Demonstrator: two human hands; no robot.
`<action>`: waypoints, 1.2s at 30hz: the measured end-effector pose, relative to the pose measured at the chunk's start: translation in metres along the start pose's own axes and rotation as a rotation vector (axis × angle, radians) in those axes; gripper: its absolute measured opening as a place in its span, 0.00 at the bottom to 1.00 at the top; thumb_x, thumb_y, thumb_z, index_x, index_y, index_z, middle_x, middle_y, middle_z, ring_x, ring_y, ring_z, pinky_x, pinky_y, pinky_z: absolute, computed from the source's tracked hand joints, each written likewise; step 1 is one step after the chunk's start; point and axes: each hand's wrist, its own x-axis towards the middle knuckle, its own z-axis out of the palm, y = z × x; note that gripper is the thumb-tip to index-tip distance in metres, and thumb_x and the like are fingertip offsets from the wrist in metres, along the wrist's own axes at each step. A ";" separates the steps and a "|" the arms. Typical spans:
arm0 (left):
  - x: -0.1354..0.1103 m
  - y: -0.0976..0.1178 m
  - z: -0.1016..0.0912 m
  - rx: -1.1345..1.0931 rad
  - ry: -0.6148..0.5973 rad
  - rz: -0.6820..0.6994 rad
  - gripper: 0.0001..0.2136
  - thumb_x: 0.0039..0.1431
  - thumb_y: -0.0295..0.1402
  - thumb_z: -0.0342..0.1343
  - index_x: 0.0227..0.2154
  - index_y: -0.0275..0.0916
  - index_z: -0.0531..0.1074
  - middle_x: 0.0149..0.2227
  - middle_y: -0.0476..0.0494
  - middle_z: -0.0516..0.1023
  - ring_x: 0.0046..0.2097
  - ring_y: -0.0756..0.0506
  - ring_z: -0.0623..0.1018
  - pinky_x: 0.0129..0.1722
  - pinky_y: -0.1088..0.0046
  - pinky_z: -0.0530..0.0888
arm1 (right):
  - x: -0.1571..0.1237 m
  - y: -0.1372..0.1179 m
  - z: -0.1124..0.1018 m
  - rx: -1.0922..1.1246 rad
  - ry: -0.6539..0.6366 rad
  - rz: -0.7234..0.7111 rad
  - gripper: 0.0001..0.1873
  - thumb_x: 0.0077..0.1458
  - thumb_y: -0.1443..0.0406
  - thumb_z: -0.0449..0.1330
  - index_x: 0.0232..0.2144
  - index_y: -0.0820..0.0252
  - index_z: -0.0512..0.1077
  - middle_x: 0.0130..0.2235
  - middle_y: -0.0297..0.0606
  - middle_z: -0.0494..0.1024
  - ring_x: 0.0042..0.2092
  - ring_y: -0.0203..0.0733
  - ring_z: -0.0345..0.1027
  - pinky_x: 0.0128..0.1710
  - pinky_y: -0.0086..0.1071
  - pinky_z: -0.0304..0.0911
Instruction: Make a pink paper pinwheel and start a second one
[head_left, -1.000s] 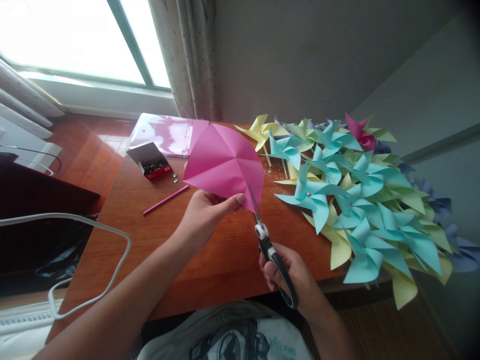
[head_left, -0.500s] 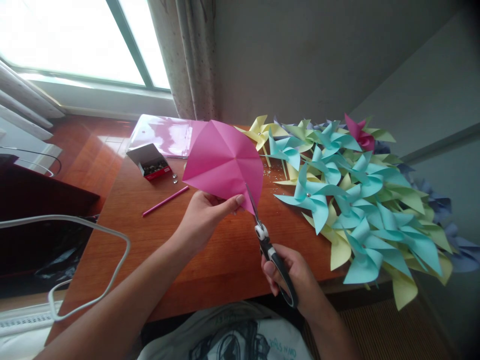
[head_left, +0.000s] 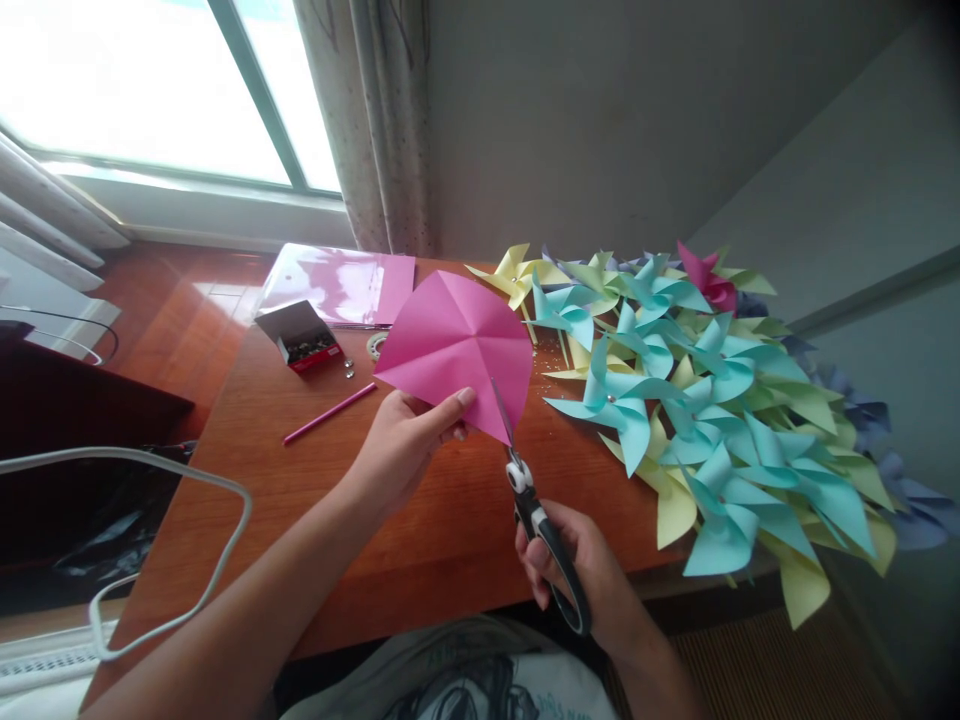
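My left hand (head_left: 409,440) pinches the lower edge of a creased pink paper square (head_left: 457,350), held tilted above the wooden table (head_left: 420,520). My right hand (head_left: 574,570) grips the black handles of a pair of scissors (head_left: 536,520). The blades point up and away and are cutting into the paper's lower corner along a fold line. A pink stick (head_left: 330,412) lies on the table to the left of my left hand.
A big heap of blue, yellow, green and pink paper pinwheels (head_left: 697,410) covers the table's right side. At the back left are an open box of pins (head_left: 300,335), a glossy pink sheet pack (head_left: 337,282) and a tape roll (head_left: 375,345). A white cable (head_left: 187,600) loops at the left.
The paper and both hands have shifted slightly lower and nearer to me. The scissor blades have gone a little further into the paper's corner.
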 end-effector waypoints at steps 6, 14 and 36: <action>-0.003 -0.002 0.002 0.030 -0.001 -0.004 0.11 0.53 0.35 0.68 0.28 0.32 0.75 0.24 0.48 0.74 0.26 0.53 0.70 0.27 0.78 0.67 | -0.001 0.000 0.003 0.022 -0.016 -0.010 0.29 0.51 0.42 0.65 0.31 0.63 0.67 0.22 0.28 0.66 0.20 0.28 0.59 0.20 0.23 0.52; -0.005 -0.002 0.005 0.043 -0.028 -0.006 0.11 0.52 0.36 0.68 0.27 0.33 0.75 0.24 0.48 0.75 0.26 0.52 0.71 0.27 0.77 0.68 | 0.001 -0.005 0.006 0.038 -0.013 -0.038 0.28 0.53 0.42 0.64 0.32 0.63 0.67 0.22 0.28 0.65 0.20 0.28 0.58 0.20 0.24 0.51; -0.005 -0.004 0.003 0.037 -0.040 -0.004 0.11 0.53 0.35 0.68 0.27 0.34 0.75 0.24 0.49 0.75 0.26 0.52 0.70 0.28 0.77 0.67 | 0.003 -0.003 0.007 0.061 0.015 -0.008 0.28 0.50 0.43 0.66 0.30 0.61 0.66 0.21 0.27 0.66 0.19 0.27 0.57 0.18 0.22 0.51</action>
